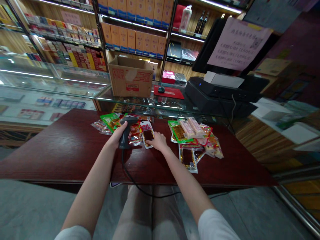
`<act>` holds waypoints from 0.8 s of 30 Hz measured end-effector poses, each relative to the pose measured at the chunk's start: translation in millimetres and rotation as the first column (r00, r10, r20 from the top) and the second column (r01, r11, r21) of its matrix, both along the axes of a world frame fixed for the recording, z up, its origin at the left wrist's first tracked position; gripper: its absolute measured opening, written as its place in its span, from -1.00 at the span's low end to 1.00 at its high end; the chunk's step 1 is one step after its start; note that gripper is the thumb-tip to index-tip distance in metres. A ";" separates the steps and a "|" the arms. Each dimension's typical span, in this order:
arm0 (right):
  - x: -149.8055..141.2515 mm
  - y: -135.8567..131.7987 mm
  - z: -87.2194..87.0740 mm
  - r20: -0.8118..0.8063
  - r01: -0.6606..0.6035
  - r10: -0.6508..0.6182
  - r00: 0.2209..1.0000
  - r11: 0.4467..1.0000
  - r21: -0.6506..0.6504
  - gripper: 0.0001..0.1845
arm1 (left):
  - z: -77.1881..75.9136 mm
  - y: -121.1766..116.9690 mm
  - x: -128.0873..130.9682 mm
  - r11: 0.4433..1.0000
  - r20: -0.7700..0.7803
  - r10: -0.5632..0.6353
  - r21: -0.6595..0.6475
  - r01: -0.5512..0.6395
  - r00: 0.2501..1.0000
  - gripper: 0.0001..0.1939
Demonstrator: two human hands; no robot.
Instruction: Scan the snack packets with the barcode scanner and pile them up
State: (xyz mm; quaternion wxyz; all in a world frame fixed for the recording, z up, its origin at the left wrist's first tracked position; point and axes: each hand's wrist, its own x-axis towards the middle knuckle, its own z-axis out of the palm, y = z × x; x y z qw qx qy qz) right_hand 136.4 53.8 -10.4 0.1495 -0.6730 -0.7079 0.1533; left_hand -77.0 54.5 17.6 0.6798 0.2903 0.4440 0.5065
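Note:
My left hand [118,136] is wrapped round the grip of a black handheld barcode scanner [124,135], its head pointing right. A dark cable hangs from the grip down past the table edge. With thumb and fingers, my right hand [158,141] grips the right side of a snack packet [147,133], white at the top with a dark brown window. Behind and beside the scanner lies a pile of snack packets [110,120], some green, some red. To the right of my right hand is a second pile of snack packets [185,133], with pale pink-white packs on top.
The dark red-brown table [70,146] meets a glass counter at the back. On that counter stand an open cardboard box [131,78], a mouse on a red mat [172,93] and a black cash drawer [207,96] beneath a monitor with a paper sheet. Stocked shelves rise behind.

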 end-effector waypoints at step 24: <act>106.6 1.1 11.8 -0.885 0.253 0.051 0.462 0.949 0.186 -0.43 | 29.2 -26.4 107.2 0.831 -0.151 -0.452 0.286 0.477 0.879 -0.46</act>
